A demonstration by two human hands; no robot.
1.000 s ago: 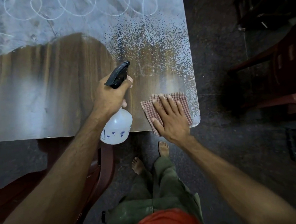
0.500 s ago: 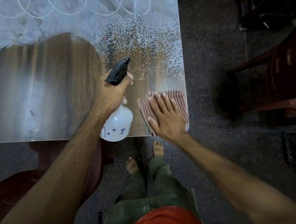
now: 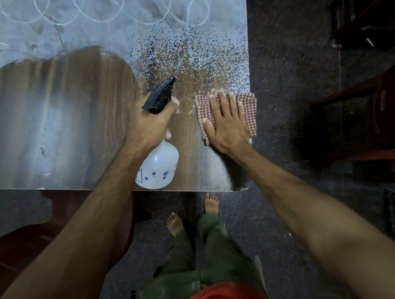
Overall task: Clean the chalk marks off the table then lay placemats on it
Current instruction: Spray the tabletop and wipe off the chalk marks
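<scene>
The table (image 3: 51,116) ends in two edges close to the work: its right edge runs down just beside the cloth (image 3: 247,107), and its near edge crosses below the spray bottle (image 3: 157,168), meeting at a rounded corner by the right forearm. The cloth, red-and-white checked, lies at the right edge and seems to hang slightly past it, though the dim light makes that hard to judge. Left of the bottle the tabletop stretches broad and bare to the frame's edge.

The right hand (image 3: 227,122) lies flat on the cloth, fingers straight and spread, its grip released and pressing down. The left hand (image 3: 148,124) has its grip wrapped round the neck of the bottle, a finger at the black trigger head (image 3: 159,97), nozzle pointing away toward the far side. The bottle is white translucent plastic with small blue flower prints and a boxed label near its base, too small to read.

Chalk marks (image 3: 104,9), looping white scrawls, cover the far part of the table over a pale dusty film. Spray droplets (image 3: 193,52) speckle the far right area. Nearer, the wood grain shows brown and wiped.

Beyond the table lies a dark speckled floor (image 3: 286,74). A reddish chair (image 3: 385,105) stands to the right, well apart. Bare feet (image 3: 210,203) stand below the near edge.
</scene>
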